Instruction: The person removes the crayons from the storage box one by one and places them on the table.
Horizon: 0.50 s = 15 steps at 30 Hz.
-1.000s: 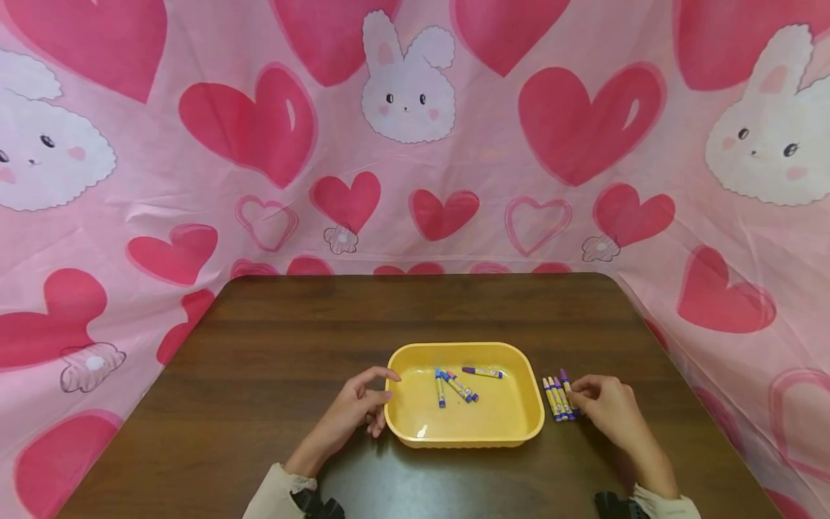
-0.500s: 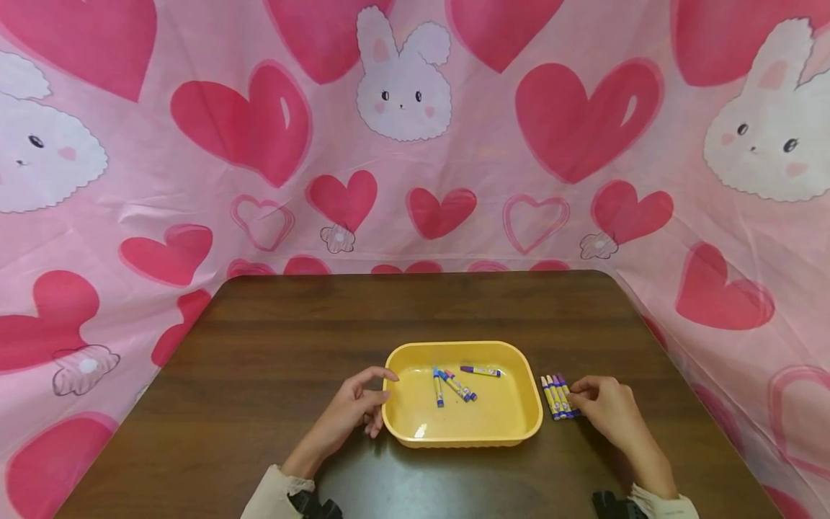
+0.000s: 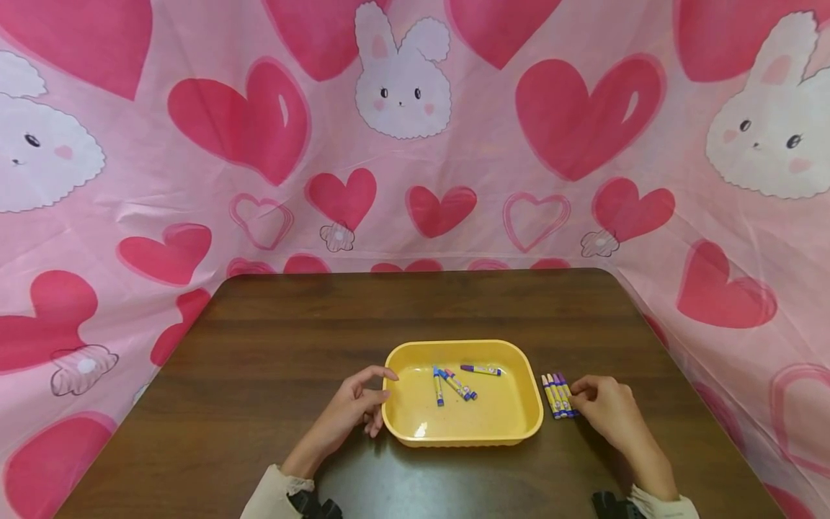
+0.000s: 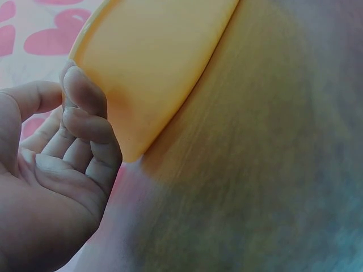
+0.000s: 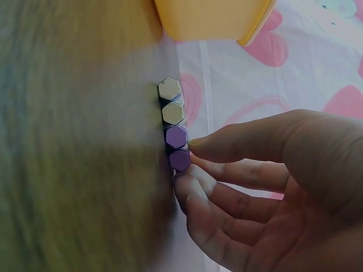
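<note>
A yellow tray sits on the brown table with several crayons inside. Among them are a blue-tipped crayon and a purple-tipped one. At its left rim my left hand holds the edge, index finger over the rim and thumb beside it. To the right of the tray several crayons lie side by side in a row, two pale-tipped and two purple-tipped. My right hand pinches the outermost purple crayon; the thumb rests on top and the fingers press against its outer side.
The dark wooden table reaches back to a pink cloth printed with hearts and rabbits. A narrow strip of table separates the crayon row from the tray's right wall.
The outermost purple crayon has slid toward me and in against the row, so its tip is now about level with the others. The left hand stays at the tray; the head view shifts slightly.
</note>
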{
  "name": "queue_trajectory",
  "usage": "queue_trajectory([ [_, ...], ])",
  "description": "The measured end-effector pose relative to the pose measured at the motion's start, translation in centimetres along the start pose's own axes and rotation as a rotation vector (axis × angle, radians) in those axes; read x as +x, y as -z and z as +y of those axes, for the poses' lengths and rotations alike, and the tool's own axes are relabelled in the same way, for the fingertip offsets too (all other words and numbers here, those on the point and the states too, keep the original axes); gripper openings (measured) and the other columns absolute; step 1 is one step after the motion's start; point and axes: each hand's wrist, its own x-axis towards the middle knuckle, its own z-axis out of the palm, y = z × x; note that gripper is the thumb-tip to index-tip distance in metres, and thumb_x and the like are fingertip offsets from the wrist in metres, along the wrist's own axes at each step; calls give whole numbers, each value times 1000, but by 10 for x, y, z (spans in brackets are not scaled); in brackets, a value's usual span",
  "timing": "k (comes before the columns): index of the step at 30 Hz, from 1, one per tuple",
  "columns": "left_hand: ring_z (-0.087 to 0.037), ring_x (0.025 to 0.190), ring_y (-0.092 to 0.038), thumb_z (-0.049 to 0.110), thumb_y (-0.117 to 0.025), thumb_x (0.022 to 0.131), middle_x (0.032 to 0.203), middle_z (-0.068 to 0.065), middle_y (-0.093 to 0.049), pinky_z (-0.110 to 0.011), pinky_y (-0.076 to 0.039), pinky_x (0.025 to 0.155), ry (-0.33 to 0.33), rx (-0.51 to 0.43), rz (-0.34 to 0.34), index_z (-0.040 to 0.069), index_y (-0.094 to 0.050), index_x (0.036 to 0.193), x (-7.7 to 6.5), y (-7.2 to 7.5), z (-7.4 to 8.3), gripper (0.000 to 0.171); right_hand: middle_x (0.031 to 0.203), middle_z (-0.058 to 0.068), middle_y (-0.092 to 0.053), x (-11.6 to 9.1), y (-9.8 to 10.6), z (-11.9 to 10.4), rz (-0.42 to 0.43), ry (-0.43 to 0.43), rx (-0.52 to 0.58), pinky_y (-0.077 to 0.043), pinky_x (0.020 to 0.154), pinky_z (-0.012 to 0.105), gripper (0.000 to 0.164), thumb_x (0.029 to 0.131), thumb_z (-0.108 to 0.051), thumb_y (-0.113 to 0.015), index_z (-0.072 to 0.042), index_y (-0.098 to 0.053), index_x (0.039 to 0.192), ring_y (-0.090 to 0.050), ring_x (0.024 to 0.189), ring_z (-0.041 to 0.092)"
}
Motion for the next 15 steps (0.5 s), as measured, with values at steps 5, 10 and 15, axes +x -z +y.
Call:
queue_trajectory([
  [5, -14, 46, -55, 15, -57, 101, 57, -3, -58, -23, -45, 45, -2, 3, -1, -6, -44, 133, 0, 1, 0, 40, 75, 1, -69, -1, 0, -3, 16, 2, -6, -46, 62, 36, 5, 81, -10, -73, -7, -73, 85, -58, 69, 15],
  [10, -14, 46, -55, 16, -57, 101, 57, -4, -58, -24, -45, 46, 4, 8, 0, -5, -45, 133, 0, 1, -1, 40, 75, -2, -68, -1, 1, -6, 46, 10, -10, -44, 62, 36, 8, 82, -12, -74, -7, -73, 88, -56, 68, 15],
  [15, -14, 46, -55, 15, -57, 101, 57, -4, -58, -24, -45, 46, 5, 3, 1, -3, -46, 132, 0, 1, 0, 38, 77, 1, -69, -2, 0, -11, 121, 58, -12, -45, 63, 38, 9, 82, -10, -76, -7, -74, 90, -57, 70, 17],
])
